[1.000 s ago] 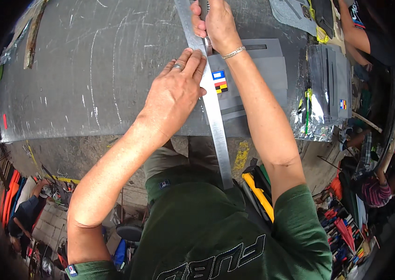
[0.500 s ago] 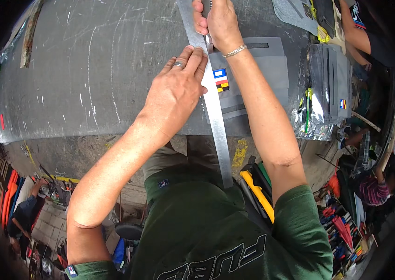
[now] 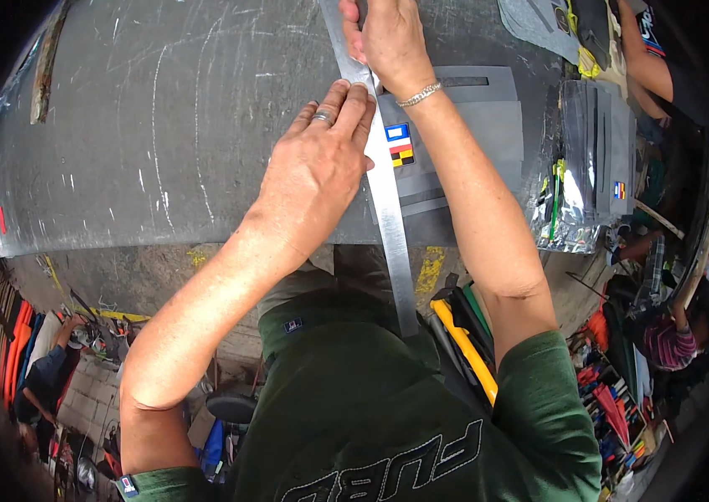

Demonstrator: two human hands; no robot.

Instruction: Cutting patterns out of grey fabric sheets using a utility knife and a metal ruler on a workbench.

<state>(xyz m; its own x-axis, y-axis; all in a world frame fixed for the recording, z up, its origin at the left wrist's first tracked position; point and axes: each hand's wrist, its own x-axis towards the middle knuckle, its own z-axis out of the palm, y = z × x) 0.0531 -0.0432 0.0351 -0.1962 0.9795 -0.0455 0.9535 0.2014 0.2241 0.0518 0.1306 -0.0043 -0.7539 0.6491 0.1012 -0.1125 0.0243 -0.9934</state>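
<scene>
My left hand [image 3: 314, 163] lies on a long metal ruler [image 3: 390, 213], its fingers stretched out and pressing the ruler against the dark table. The ruler runs from the far edge of view back toward my shirt. My right hand [image 3: 394, 50] is closed beside the ruler's right edge, farther away than my left. It grips a utility knife, mostly hidden by my fingers; a bit of metal shows below the hand. Under the ruler and right forearm are grey sheet pieces [image 3: 493, 125] with dark slots. A small patch of blue, white, red, yellow and black [image 3: 400, 145] sits on them.
The dark, scratched table [image 3: 103, 167] carries white chalk-like lines. A stick [image 3: 51, 67] lies at far left. Clear plastic-wrapped grey pieces [image 3: 580, 159] rest at the right edge. A co-worker's arm [image 3: 646, 54] is at upper right. A yellow-and-black object [image 3: 463, 347] stands below the table.
My right hand has shifted slightly away along the ruler's edge, and less of the knife shows. My left hand and the ruler stay nearly in place.
</scene>
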